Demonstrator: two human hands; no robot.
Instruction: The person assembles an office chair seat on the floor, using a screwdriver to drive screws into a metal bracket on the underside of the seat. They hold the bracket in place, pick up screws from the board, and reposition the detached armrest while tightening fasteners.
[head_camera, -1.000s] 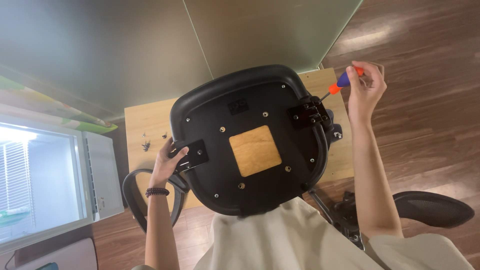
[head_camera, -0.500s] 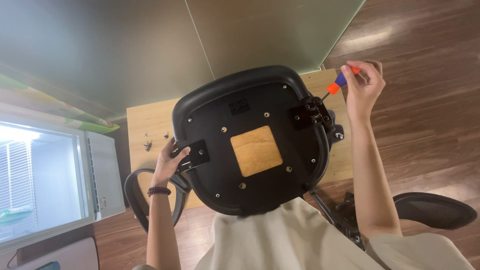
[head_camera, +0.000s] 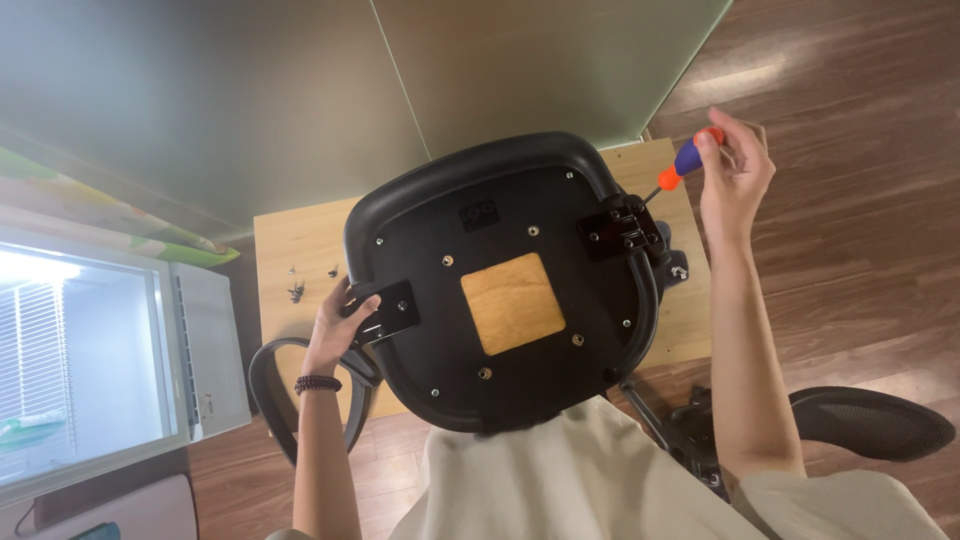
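Right, chair seat (head_camera: 500, 290) is upside down on the small wooden table (head_camera: 290, 250), black underside up, bare wood square in the middle.

Right hand (head_camera: 735, 175): grip clenched around a screwdriver (head_camera: 685, 160), blue and orange handle. Shaft runs down and inward from the grip to the black bracket (head_camera: 622, 228) at the seat's edge. Tip hidden among the bracket hardware, can't tell which screw it sits on.

Left hand (head_camera: 338, 328): grip wrapped on the seat's opposite rim, thumb touching the second bracket (head_camera: 390, 310). Fingers go under the rim, out of sight. Beaded band on that wrist.

Loose screws (head_camera: 298, 288) on the table just beyond the left grip, too small to count reliably.

Armrest loop (head_camera: 272, 395) hangs below the left grip, partly behind the forearm. Mesh chair part (head_camera: 870, 420) and a dark base lie on the floor below the right elbow, half covered by the arm.

One small embossed label (head_camera: 478, 214) on the seat, black on black, rectangular, unreadable. White cabinet (head_camera: 200, 350) with a lit window stands outward of the left grip, cut off by the frame edge. Person's torso blocks the near edge of the seat.
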